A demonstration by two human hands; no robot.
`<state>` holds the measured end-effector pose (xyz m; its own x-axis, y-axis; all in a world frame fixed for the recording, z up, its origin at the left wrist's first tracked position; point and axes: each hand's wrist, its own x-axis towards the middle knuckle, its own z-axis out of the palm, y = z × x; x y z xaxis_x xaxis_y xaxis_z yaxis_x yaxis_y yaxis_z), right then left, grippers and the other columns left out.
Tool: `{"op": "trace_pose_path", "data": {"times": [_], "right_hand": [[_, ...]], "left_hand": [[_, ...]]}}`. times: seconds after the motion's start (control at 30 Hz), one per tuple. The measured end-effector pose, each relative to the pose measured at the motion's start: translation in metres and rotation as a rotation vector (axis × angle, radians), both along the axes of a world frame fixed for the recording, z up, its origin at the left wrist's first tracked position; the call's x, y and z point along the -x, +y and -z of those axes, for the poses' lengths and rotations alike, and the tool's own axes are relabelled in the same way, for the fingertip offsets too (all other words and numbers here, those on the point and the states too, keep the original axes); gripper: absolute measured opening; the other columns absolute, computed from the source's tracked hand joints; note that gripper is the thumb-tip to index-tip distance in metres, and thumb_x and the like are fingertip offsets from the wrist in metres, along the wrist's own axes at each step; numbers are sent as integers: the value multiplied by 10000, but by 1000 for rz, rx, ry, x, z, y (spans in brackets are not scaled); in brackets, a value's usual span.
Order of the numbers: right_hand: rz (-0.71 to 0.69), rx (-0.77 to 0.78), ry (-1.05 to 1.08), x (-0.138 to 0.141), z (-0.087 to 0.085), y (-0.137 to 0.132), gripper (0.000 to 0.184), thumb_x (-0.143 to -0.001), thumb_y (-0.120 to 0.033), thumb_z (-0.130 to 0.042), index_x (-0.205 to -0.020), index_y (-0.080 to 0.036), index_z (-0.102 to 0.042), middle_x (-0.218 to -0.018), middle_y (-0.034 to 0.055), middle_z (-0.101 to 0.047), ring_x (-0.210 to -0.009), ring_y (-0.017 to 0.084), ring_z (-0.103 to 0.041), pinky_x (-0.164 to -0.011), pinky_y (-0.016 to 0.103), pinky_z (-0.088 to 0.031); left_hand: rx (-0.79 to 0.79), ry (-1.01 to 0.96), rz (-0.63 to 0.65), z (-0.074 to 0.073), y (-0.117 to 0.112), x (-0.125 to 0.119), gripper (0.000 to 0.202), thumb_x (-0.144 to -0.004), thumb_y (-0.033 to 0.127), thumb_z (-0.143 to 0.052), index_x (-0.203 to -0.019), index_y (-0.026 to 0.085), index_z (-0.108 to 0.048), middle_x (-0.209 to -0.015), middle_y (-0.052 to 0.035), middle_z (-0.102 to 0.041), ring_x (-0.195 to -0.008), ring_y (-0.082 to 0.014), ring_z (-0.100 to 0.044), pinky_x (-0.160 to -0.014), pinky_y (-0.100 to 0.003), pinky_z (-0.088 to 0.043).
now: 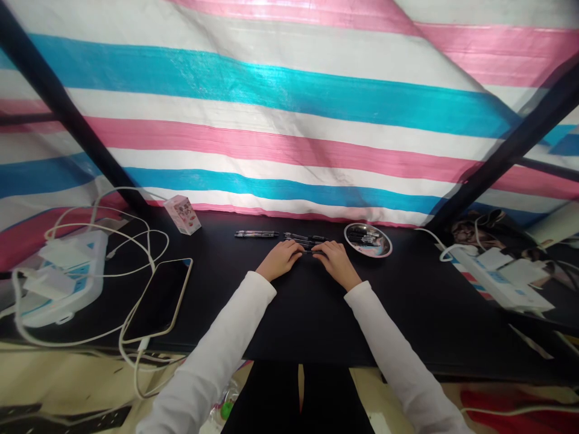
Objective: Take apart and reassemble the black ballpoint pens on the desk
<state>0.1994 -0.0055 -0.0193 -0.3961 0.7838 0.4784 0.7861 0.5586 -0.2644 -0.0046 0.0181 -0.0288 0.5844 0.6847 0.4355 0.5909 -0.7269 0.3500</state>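
Both of my hands rest on the black table [289,301] near its far edge. My left hand [279,259] and my right hand [335,260] face each other, fingers curled and pinched round a thin black pen [308,248] that spans the gap between them. More dark pens [257,234] lie in a row just beyond my fingertips, some partly hidden by my hands. A small round dish [367,240] with several dark pens in it sits right of my right hand. White sleeves cover both forearms.
A phone [157,298] on a white cable lies at the left, beside a white power strip [61,277] with chargers and looped cables. A small pink box [183,214] stands at the back left. Another power strip [497,278] is at the right. A striped tarp hangs behind.
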Motion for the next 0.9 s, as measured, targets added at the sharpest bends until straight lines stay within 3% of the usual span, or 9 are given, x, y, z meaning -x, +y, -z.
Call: {"op": "trace_pose_path", "data": {"times": [0.47,0.8,0.9], "right_hand": [[-53,88,150,-2,6,6,132,-851,-274,-564,-944,-222,-642,-916,50,-631,-891,201,-543,-782,336,-365],[-70,220,277,2,8,6,202,-930,-266,-381,-1005,-218,-562,-847,22,-653,-736,157,-596,-778,317,-405],[-60,253,283,2,8,5,201,-918,-304,-414,-1052,-210,-530,-772,13,-641,-735,164,-596,-764,318,-413]], "left_hand": [[-48,-59,58,5,1,-1,172,-914,240,-435,-1008,192,-572,-956,-33,-605,-910,-172,-545,-837,-322,-415],[-70,-64,75,4,1,-2,195,-918,265,-430,-1009,202,-591,-959,-29,-610,-905,-167,-544,-851,-310,-414],[-71,-61,64,4,1,-2,191,-917,256,-431,-1004,202,-591,-956,-31,-610,-903,-169,-545,-848,-312,-415]]}}
